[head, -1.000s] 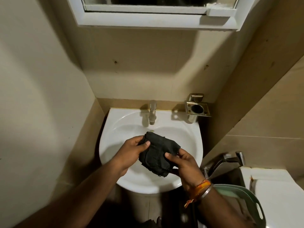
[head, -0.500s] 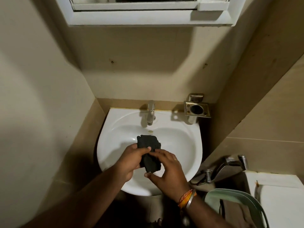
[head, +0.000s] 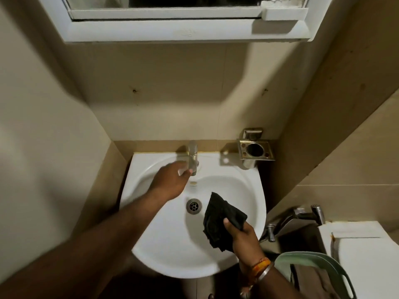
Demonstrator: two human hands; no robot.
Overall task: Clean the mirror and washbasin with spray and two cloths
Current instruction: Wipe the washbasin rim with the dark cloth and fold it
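Note:
A white washbasin (head: 151, 251) fills the lower middle, with a metal tap (head: 192, 157) at its back rim and a drain (head: 194, 206) in the bowl. My right hand (head: 244, 238) grips a crumpled black cloth (head: 220, 219) over the basin's right side. My left hand (head: 170, 182) is stretched out at the tap, its fingertips blurred against the spout; whether they grip it I cannot tell. The white-framed mirror (head: 179, 29) hangs above on the wall, only its lower edge showing. No spray bottle or second cloth shows.
A metal holder (head: 255, 149) is fixed to the wall right of the tap. A hand-shower fitting (head: 302, 214) sticks out at right above a white toilet cistern (head: 362, 255). A pale green basket (head: 323, 268) sits at the lower right. Beige walls close in on both sides.
Both hands held the black cloth over the bowl. My left hand has let go and reached forward to the tap; my right hand has carried the cloth to the right, uncovering the drain.

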